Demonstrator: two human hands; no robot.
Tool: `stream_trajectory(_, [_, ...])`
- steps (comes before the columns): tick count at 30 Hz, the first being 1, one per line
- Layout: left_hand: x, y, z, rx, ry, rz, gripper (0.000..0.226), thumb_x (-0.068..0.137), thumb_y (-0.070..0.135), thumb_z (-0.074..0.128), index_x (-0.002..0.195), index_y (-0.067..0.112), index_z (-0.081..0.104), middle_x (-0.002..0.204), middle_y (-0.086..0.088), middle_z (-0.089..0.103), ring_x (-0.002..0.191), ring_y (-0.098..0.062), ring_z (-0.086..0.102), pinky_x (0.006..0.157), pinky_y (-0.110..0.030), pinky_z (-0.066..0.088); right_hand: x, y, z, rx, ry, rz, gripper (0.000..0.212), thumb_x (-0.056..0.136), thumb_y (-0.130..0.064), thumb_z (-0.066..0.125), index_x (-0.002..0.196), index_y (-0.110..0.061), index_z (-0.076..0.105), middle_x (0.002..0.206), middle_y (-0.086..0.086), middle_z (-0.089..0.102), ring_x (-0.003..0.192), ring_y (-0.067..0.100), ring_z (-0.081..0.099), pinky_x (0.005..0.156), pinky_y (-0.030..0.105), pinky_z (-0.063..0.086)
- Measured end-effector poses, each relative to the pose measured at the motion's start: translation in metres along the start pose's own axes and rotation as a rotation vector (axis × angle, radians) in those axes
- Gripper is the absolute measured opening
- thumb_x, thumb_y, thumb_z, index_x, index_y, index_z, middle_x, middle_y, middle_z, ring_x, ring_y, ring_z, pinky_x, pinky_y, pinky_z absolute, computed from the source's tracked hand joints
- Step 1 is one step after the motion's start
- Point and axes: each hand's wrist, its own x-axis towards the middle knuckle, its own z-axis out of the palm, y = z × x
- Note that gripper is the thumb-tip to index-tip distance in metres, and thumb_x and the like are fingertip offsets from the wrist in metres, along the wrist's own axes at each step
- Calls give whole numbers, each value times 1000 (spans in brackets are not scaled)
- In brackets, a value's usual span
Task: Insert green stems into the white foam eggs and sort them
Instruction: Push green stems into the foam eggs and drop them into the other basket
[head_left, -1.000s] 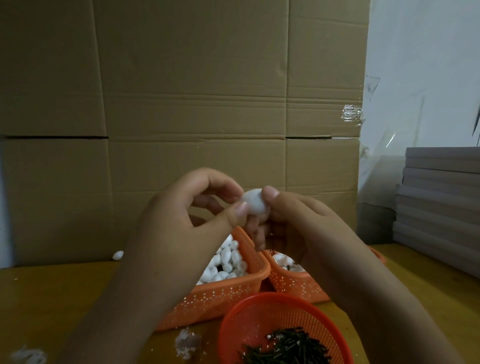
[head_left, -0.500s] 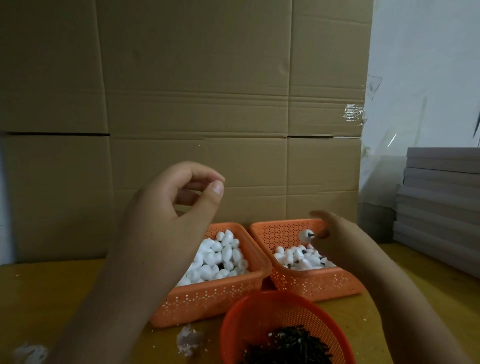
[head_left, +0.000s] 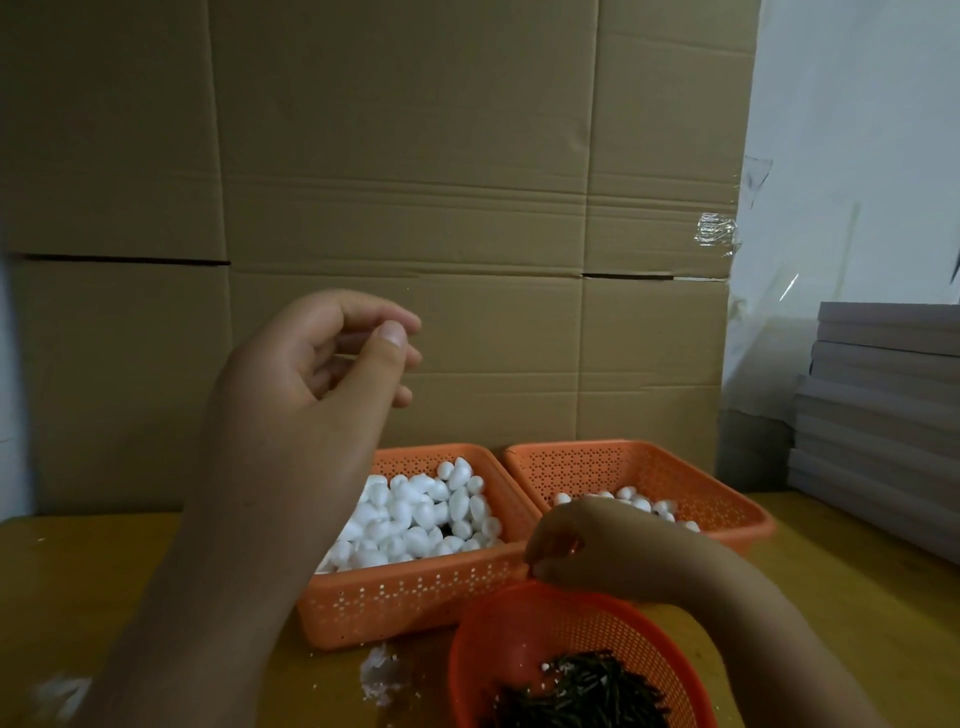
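Head view: right hand (head_left: 587, 551), fingers curled and empty, should pinch one green stem (head_left: 582, 691); left hand (head_left: 311, 374) hangs loosely curled, empty.

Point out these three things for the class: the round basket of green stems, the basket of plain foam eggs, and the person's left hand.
round basket (head_left: 470, 654): head view, bare left inner wall.
basket of plain foam eggs (head_left: 410, 597): head view, front wall.
left hand (head_left: 306, 395): head view, palm.

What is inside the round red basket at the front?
The round red basket holds a pile of dark green stems with a few white foam crumbs. Its right side is covered by the right hand's forearm, and the frame cuts off its near part.
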Motion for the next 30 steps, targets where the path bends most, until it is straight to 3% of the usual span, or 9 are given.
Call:
stream_trajectory(3, [0,2,-2,-27,12,-14,16,84,31,52,85,35,68,82,11,72,67,-2,66,60,-17,50,6,-10,17,-40,-17,-25,21,93,-32,59,112,-28,66,112,-11,65,84,-5,56,75,14,47])
stream_trajectory(6, [2,5,-6,-112,34,-40,18,84,29,52,83,34,69,78,10,72,62,-2,66,56,-16,50,9,-15,22,-11,12,-72,20,94,-32,58,111,-27,67,104,-13,66,76,-9,53,70,12,43])
stream_trajectory(10, [7,10,-17,-322,55,-123,32,95,14,52,75,29,71,69,7,70,55,-4,61,49,-16,48,13,-18,23,50,209,-78,14,93,-29,59,103,-29,69,87,-21,63,76,-11,56,72,12,46])
stream_trajectory(14, [13,11,-31,-588,110,-272,33,97,16,48,73,25,70,61,10,64,48,-3,55,45,-15,44,28,-18,28,153,345,-43,15,91,-19,59,95,-26,72,80,-18,66,69,-11,59,63,10,46])
stream_trajectory(19, [18,6,-42,-673,209,-334,26,97,20,48,79,25,66,57,13,60,45,-1,51,44,-12,41,61,-24,27,7,176,19,20,92,-20,55,94,-13,73,88,3,72,69,12,63,64,27,49])
stream_trajectory(22, [20,5,-47,-689,219,-334,25,97,21,48,80,26,65,56,14,59,45,0,50,44,-12,41,76,-30,23,-15,101,44,22,92,-21,53,96,-16,74,89,2,72,68,9,58,67,27,48])
stream_trajectory(26, [21,5,-51,-709,216,-344,26,98,22,47,79,26,64,56,14,58,45,0,50,44,-12,40,75,-28,17,-24,115,64,21,92,-21,52,93,-13,72,90,6,73,82,23,68,73,36,54])
stream_trajectory(30, [20,6,-48,-713,225,-356,25,97,21,47,79,26,64,55,14,58,44,0,49,44,-13,40,74,-32,21,-121,90,30,24,92,-23,51,93,-9,71,87,7,72,72,21,64,66,34,50])
